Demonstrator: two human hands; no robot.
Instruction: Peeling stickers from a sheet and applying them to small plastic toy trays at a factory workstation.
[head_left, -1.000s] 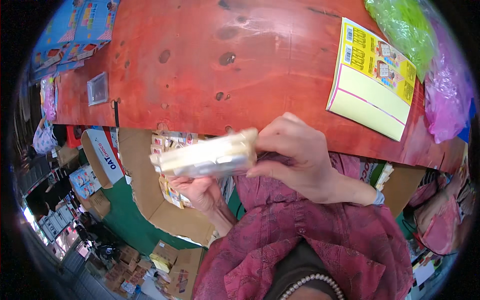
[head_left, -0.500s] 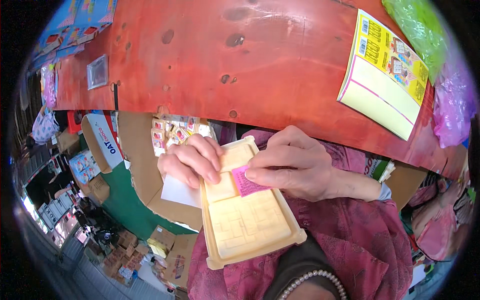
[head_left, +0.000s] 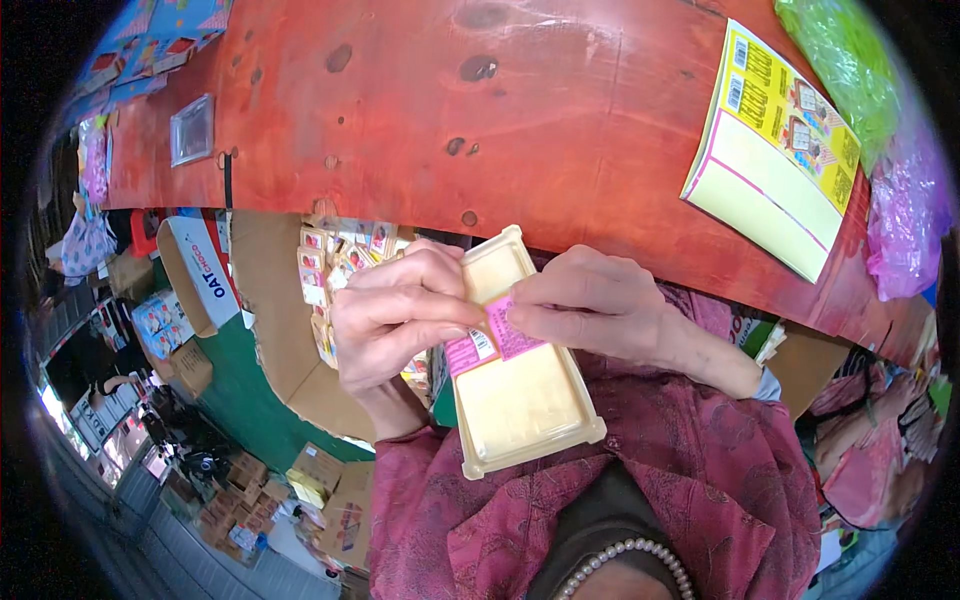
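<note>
A cream, rectangular plastic box point(head_left: 520, 410) is tilted in front of my chest, between my two hands. Across its middle lies a pink label point(head_left: 515, 328) with fine print, and a white barcode patch shows on its left part. My left hand point(head_left: 405, 310) is closed at the box's left side, with thumb and fingertips pressed together on the label. From the right, my right hand point(head_left: 600, 310) grips the box, its thumb and fingertips over the label's right end. The fingers under the box are hidden.
Below the red table point(head_left: 400, 120) stands an open cardboard box point(head_left: 275, 310) holding many small printed packs point(head_left: 318, 270). A yellow label sheet point(head_left: 775, 150) lies on the table at right, beside green point(head_left: 840, 70) and purple plastic bags point(head_left: 905, 225). A clear small case point(head_left: 192, 132) sits at far left.
The cream box has moved up and turned slightly. The white flap at its left is gone from view, and a pink part with a barcode now shows there under my left fingers.
</note>
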